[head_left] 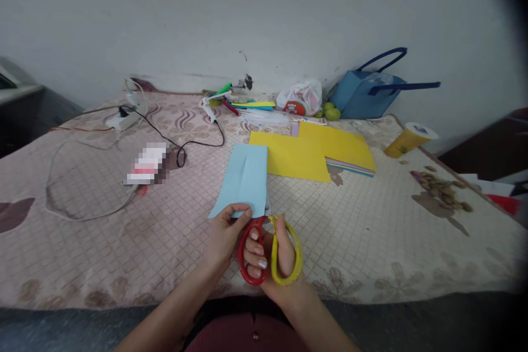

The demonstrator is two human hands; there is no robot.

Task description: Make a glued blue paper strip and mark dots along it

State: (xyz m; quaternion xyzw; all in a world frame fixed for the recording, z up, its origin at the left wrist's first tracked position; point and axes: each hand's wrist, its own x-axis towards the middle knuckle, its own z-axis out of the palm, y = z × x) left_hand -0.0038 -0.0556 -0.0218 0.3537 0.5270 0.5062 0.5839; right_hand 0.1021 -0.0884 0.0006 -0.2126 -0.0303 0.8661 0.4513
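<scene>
The left hand pinches the near edge of a light blue paper between the thumb and the bent fingers, so those fingers are close together on the paper. The blue paper is in the middle of the table, with a fold line running down it, and its far right side is next to a big yellow paper. The right hand holds a pair of scissors at the near side of the table. Its fingers curl through the red loop, and its thumb is through the yellow loop. The two loops are spread apart. The blades are mostly hidden at the near right corner of the blue paper, so I cannot tell if they touch it. To the right of the big yellow paper is a pile of colored sheets with yellow on top. On the far side are a white glue gun, a white plastic bag, green fruit and a blue bag. A yellow tub leans at the right, near some small brown bits. At the left are a blurred flat thing and a white power strip.
</scene>
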